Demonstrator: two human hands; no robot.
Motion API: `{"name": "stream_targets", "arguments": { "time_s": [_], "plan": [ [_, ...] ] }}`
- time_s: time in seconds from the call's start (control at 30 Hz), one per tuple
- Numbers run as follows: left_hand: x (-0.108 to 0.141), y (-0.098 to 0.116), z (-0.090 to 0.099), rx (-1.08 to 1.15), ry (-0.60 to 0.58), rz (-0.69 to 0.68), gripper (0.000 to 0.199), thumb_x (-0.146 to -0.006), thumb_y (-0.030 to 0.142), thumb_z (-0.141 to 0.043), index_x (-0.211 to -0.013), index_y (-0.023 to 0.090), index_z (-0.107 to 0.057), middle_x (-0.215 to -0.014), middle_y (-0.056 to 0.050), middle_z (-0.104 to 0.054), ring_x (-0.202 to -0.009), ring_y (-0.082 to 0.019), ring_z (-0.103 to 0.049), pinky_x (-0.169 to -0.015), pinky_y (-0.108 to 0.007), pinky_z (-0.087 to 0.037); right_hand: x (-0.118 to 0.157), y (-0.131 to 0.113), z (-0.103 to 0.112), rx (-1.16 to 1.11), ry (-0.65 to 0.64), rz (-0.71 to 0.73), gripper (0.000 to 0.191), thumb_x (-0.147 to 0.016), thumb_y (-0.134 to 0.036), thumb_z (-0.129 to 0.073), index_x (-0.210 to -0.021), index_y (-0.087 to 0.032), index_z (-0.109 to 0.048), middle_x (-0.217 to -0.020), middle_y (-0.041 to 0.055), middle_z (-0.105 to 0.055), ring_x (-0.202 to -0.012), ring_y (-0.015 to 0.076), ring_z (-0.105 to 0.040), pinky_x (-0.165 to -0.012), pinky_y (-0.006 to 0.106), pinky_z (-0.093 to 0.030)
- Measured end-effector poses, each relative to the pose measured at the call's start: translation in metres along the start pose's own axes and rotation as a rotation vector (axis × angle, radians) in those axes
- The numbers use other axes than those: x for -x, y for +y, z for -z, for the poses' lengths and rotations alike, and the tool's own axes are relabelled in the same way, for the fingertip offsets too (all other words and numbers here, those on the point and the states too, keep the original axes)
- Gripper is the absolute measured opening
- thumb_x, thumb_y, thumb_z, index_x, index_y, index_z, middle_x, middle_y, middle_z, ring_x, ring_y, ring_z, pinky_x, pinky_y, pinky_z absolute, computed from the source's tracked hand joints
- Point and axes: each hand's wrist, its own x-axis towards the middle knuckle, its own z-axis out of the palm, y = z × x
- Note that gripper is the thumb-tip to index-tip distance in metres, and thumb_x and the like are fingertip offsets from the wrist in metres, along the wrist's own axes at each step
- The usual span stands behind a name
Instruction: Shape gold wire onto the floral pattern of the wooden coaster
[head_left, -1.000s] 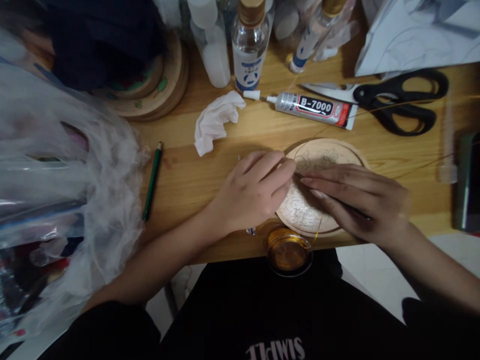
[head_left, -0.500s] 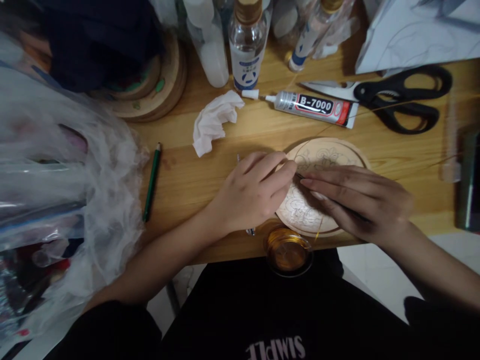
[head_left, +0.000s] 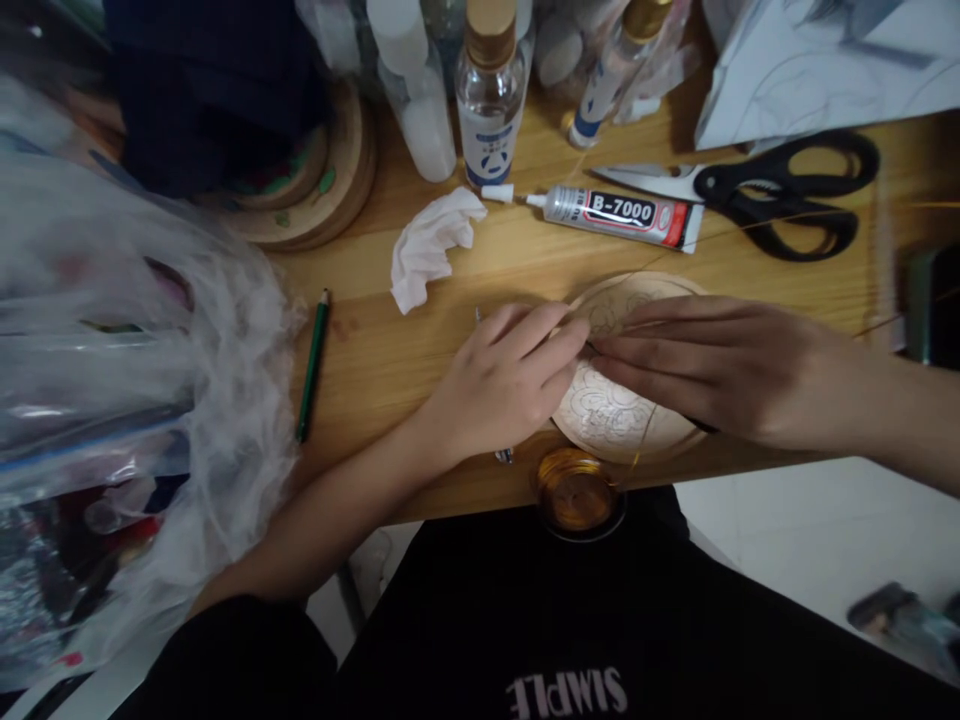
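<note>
Near the front edge of the wooden table point(head_left: 375, 380), right of its middle, lies a pale round disc point(head_left: 611, 410) covered with line drawings. The left hand point(head_left: 514, 375) bends over the disc's left rim, fingertips bunched; whether they grip anything cannot be told. The right hand point(head_left: 697, 360) covers the disc's right part, its fingers closed together on a dark slim tool point(head_left: 705, 428), mostly hidden. A spool of gold wire point(head_left: 576, 492) sits at the front edge, reaching past it, above a black garment point(head_left: 562, 620).

Toward the left edge, a green pencil point(head_left: 313, 365) lies beside heaped clear plastic bags point(head_left: 240, 400). Behind the hands are a crumpled tissue point(head_left: 435, 245), a glue tube point(head_left: 622, 215) and black-handled scissors point(head_left: 739, 190). Bottles point(head_left: 491, 120) crowd the far edge; white papers point(head_left: 825, 80) fill the far right corner, and dark cloth point(head_left: 217, 90) covers stacked wooden rounds point(head_left: 352, 190) at far left. Below the table shows pale floor point(head_left: 787, 510).
</note>
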Motion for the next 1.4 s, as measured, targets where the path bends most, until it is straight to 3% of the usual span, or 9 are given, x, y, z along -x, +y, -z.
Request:
{"name": "stream_targets", "arguments": {
  "time_s": [0.23,0.43,0.5,0.6,0.7,0.9,1.1,1.23,1.4],
  "plan": [
    [0.0,0.001,0.002,0.004,-0.007,0.031,0.017,-0.096,0.012,-0.049,-0.093,0.012,-0.066,-0.108,-0.004,-0.071,-0.105,-0.02,-0.062,-0.088,-0.034,-0.048,-0.021,0.006,0.01,-0.355,-0.08,-0.144,0.033,-0.101,-0.025,-0.038,-0.092,-0.026,-0.07,-0.091,-0.0039,-0.074,-0.097,0.0106,-0.071,-0.109,0.025,-0.049],
    [0.001,0.0,0.002,-0.012,-0.01,0.007,0.017,-0.096,0.012,-0.048,-0.096,0.011,-0.066,-0.11,-0.006,-0.069,-0.105,-0.021,-0.061,-0.087,-0.035,-0.047,-0.004,0.01,0.004,-0.378,0.012,-0.145,0.028,-0.099,-0.022,-0.046,-0.114,-0.023,-0.07,-0.114,-0.0016,-0.072,-0.113,0.0069,-0.064,-0.113,0.016,-0.037],
    [0.002,0.0,0.001,-0.011,-0.005,0.01,0.017,-0.095,0.012,-0.049,-0.098,0.009,-0.066,-0.11,-0.008,-0.069,-0.103,-0.022,-0.061,-0.086,-0.035,-0.047,0.006,0.007,0.002,-0.293,0.06,-0.171,0.03,-0.093,-0.021,-0.058,-0.122,-0.024,-0.066,-0.116,-0.0007,-0.071,-0.116,0.0088,-0.063,-0.112,0.018,-0.04],
    [0.003,-0.001,0.0,-0.007,-0.016,0.023,0.018,-0.096,0.012,-0.047,-0.099,0.01,-0.065,-0.106,-0.007,-0.069,-0.101,-0.021,-0.059,-0.086,-0.035,-0.046,0.015,-0.005,-0.001,-0.26,0.166,-0.367,0.037,-0.087,-0.018,-0.067,-0.122,-0.028,-0.067,-0.107,0.0001,-0.074,-0.104,0.0116,-0.069,-0.098,0.023,-0.054],
    [0.003,-0.001,-0.001,-0.016,-0.018,0.019,0.019,-0.096,0.013,-0.046,-0.098,0.012,-0.064,-0.103,-0.006,-0.067,-0.099,-0.021,-0.058,-0.084,-0.035,-0.046,0.015,-0.023,-0.006,-0.283,0.3,-0.651,0.032,-0.087,-0.013,-0.065,-0.115,-0.026,-0.07,-0.106,0.0021,-0.074,-0.098,0.0106,-0.07,-0.085,0.022,-0.057],
    [0.002,-0.001,0.003,-0.036,-0.041,0.011,0.014,-0.094,0.016,-0.052,-0.095,0.014,-0.066,-0.104,-0.006,-0.066,-0.098,-0.022,-0.058,-0.084,-0.036,-0.046,0.014,-0.045,-0.023,-0.374,0.549,-0.941,0.026,-0.086,-0.01,-0.065,-0.106,-0.024,-0.073,-0.104,0.0001,-0.075,-0.096,0.0106,-0.07,-0.085,0.024,-0.057],
    [-0.008,-0.004,0.023,0.029,-0.218,0.088,0.014,-0.092,0.019,-0.054,-0.095,0.018,-0.068,-0.102,-0.005,-0.068,-0.095,-0.021,-0.059,-0.08,-0.035,-0.045,0.031,-0.048,-0.02,-0.25,0.554,-0.881,0.024,-0.085,-0.017,-0.066,-0.107,-0.026,-0.072,-0.104,0.0032,-0.074,-0.096,0.0183,-0.07,-0.087,0.035,-0.057],
    [-0.013,0.008,0.035,-0.007,-0.353,0.206,0.013,-0.089,0.027,-0.062,-0.096,0.017,-0.069,-0.102,-0.006,-0.068,-0.096,-0.023,-0.06,-0.081,-0.037,-0.046,0.046,-0.045,-0.017,-0.252,0.539,-0.835,0.023,-0.088,-0.019,-0.062,-0.109,-0.025,-0.07,-0.106,0.0036,-0.073,-0.1,0.0195,-0.069,-0.092,0.038,-0.054],
    [-0.007,0.034,0.035,-0.121,-0.337,0.349,0.021,-0.09,0.026,-0.061,-0.104,0.011,-0.067,-0.107,-0.01,-0.07,-0.108,-0.026,-0.059,-0.095,-0.041,-0.046,0.052,-0.052,-0.029,-0.343,0.612,-0.874,0.02,-0.091,-0.025,-0.059,-0.107,-0.025,-0.07,-0.108,0.0037,-0.073,-0.102,0.0172,-0.068,-0.09,0.034,-0.055]
  ]
}}
